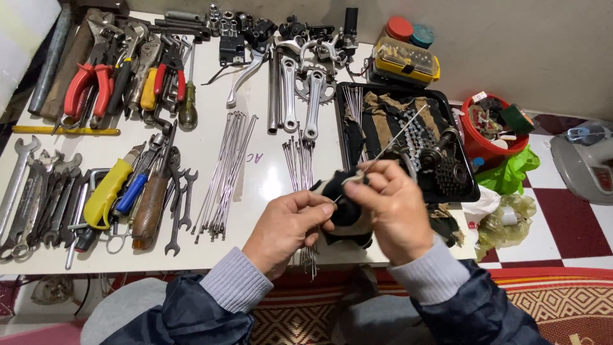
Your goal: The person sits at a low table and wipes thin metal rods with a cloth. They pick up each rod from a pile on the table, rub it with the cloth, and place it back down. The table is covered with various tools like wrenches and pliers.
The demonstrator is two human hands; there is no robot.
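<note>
Head view: the right hand (393,207) has its grip pinched closed on a thin metal spoke (389,147), thumb and fingers tight near its lower end, and the spoke slants up and away to the right over the black tray (408,96). The left hand (287,223) is also closed, fingertips pinching the near end of the spoke against a black cloth (345,214) that bunches between and under the two hands, above the near edge of the white table (262,172). Just left of the hands lie two bundles of loose spokes (227,166). In the tray sit a chain (412,131) on a brown rag and a set of gear cogs (447,169). Further left are spanners (38,191), screwdrivers (121,188) and red-handled pliers (86,89). Crank arms (300,96) rest at the far side, and a red bucket (488,137) stands on the floor to the right.
</note>
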